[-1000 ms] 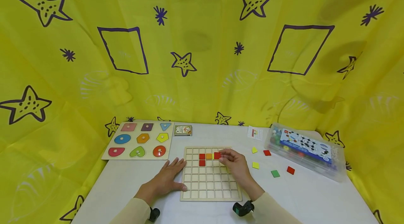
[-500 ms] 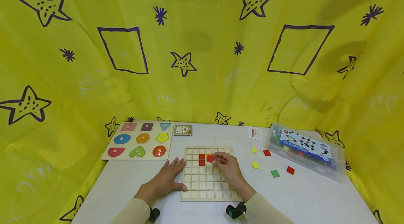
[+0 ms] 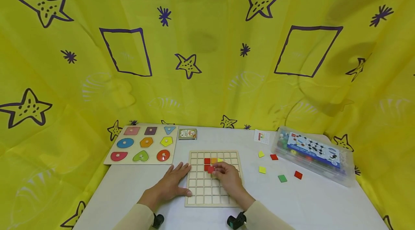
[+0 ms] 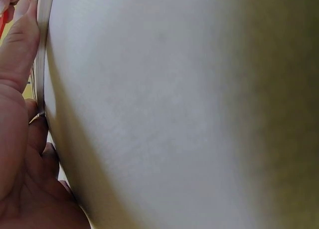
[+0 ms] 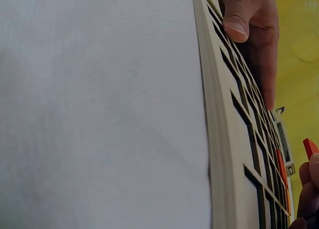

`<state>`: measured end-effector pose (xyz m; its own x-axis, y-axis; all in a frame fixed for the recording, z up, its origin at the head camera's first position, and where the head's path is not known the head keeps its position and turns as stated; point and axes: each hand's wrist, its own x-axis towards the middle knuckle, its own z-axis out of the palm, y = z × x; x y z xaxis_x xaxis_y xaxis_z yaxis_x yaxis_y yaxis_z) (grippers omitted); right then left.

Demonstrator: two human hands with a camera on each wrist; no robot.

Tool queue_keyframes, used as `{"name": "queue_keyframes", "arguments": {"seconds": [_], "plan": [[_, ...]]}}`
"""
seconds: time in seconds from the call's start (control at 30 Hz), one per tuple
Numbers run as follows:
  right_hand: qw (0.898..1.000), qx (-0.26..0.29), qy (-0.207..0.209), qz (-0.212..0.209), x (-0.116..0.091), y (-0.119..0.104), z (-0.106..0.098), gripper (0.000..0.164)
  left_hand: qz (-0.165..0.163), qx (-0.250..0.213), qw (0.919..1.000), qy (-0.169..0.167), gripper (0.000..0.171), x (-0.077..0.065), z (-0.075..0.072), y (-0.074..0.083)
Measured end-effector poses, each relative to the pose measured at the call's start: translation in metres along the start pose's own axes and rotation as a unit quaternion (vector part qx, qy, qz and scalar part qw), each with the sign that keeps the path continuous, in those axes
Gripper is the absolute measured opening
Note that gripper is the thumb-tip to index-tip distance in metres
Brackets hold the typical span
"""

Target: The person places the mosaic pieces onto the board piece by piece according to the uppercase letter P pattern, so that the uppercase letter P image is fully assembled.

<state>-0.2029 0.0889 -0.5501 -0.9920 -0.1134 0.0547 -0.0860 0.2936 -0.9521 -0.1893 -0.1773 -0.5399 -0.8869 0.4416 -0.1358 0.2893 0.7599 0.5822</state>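
A wooden grid board (image 3: 207,203) lies on the white table. Set in its upper cells are two red tiles (image 3: 207,160), one above the other, then an orange tile (image 3: 214,160) and a yellow tile (image 3: 219,159) along the top row. My right hand (image 3: 231,181) pinches another red tile (image 3: 210,169) by its edge, low over the board beside the lower red one. That pinched tile (image 5: 310,147) stands tilted above the grid in the right wrist view. My left hand (image 3: 170,185) rests with fingers spread, thumb and fingertips at the board's left edge.
Loose yellow (image 3: 262,169), red (image 3: 298,175) and green (image 3: 282,178) tiles lie right of the board. Behind them are a printed pattern card (image 3: 266,137) and a clear plastic case (image 3: 314,156). A shape puzzle (image 3: 129,156) and a small box (image 3: 187,134) stand back left.
My right hand has carried the red tile left and toward me, from beside the yellow tile to near the lower red tile. The left hand has stayed put.
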Motion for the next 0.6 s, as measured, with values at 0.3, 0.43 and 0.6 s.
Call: {"name": "queue_keyframes", "arguments": {"seconds": [0.3, 0.43, 0.6], "plan": [[0.997, -0.074, -0.005, -0.021, -0.0055, -0.0003, 0.0077, 0.020, -0.005, 0.002, 1.0000, -0.005, 0.103, 0.0000, -0.0002, 0.0011], [0.995, -0.092, -0.010, -0.039, -0.0069, -0.0008, 0.0084, 0.020, -0.006, 0.002, 1.0000, -0.005, 0.103, 0.0006, 0.0008, -0.0001], [0.994, -0.099, -0.013, -0.049, -0.0075, 0.0008, 0.0096, 0.019, -0.006, -0.002, 1.0000, -0.004, 0.103, 0.0003, 0.0013, -0.0003]]}}
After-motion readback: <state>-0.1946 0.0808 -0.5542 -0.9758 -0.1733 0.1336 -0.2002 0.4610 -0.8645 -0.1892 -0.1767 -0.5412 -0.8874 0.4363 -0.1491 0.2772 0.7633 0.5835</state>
